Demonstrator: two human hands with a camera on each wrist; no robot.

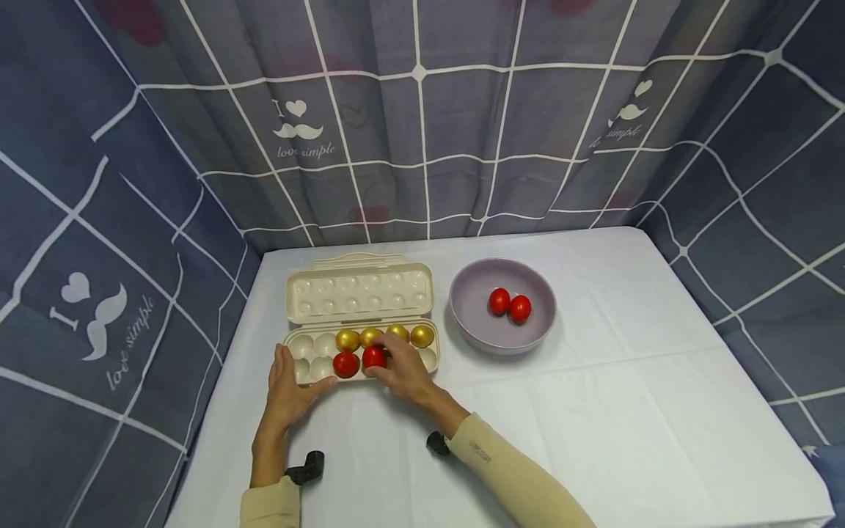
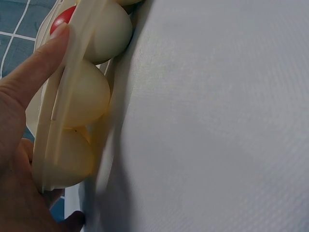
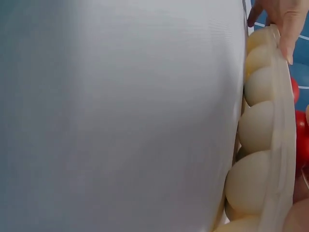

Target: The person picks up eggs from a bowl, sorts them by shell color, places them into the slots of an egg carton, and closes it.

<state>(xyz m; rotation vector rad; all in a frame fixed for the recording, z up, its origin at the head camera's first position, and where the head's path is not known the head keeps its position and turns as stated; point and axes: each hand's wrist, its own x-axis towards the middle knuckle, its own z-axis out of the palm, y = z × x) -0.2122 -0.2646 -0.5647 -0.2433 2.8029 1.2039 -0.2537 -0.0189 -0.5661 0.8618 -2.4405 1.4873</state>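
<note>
A cream plastic egg carton (image 1: 323, 343) lies with its lid (image 1: 359, 290) folded back. Several gold eggs (image 1: 348, 340) fill part of its back row, and a red egg (image 1: 345, 365) sits in the front row. My left hand (image 1: 287, 392) grips the carton's left end; its thumb presses the front rim (image 2: 60, 92) and its fingers go round the end, partly hidden. With its thumb and fingers, my right hand (image 1: 405, 370) pinches a second red egg (image 1: 373, 357) at the front row, right of the first. Whether that egg touches its cup, I cannot tell.
To the carton's right stands a round mauve bowl (image 1: 462, 323) holding two red eggs (image 1: 520, 309). A white cloth (image 1: 594, 411) covers the table. Grey-blue checked curtains (image 1: 455, 125) hang close behind it and along both sides.
</note>
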